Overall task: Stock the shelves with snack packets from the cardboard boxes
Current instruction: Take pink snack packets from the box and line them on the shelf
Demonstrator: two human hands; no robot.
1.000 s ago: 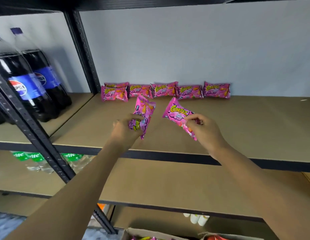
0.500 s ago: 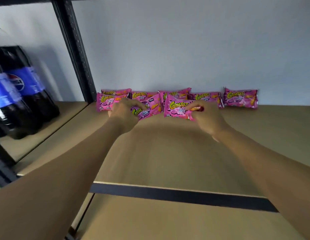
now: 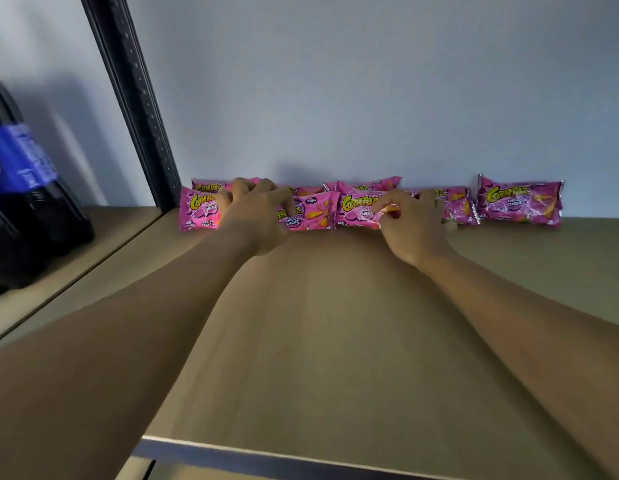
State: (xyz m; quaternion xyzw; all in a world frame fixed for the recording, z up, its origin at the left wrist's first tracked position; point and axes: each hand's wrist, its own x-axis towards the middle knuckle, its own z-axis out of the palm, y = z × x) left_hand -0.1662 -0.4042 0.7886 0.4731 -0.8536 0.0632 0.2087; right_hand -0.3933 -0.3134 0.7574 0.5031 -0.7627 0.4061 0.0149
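Several pink snack packets stand in a row against the white wall at the back of the brown shelf [image 3: 335, 323]. My left hand [image 3: 256, 216] grips one pink packet [image 3: 311, 213] by its left side, set in front of the row. My right hand [image 3: 412, 223] pinches another pink packet [image 3: 360, 209] at its right edge, just right of the first. A lone packet [image 3: 519, 202] stands at the far right of the row, and another [image 3: 197, 211] at the far left. The cardboard boxes are out of view.
A black shelf upright [image 3: 134, 98] rises at the left of the row. Dark cola bottles with blue labels [image 3: 20, 188] stand on the neighbouring shelf to the left. The shelf's black front rail [image 3: 266, 459] runs along the bottom.
Both hands have carried their packets from the front of the shelf back to the row and set them down in front of it. The camera has moved closer and higher.
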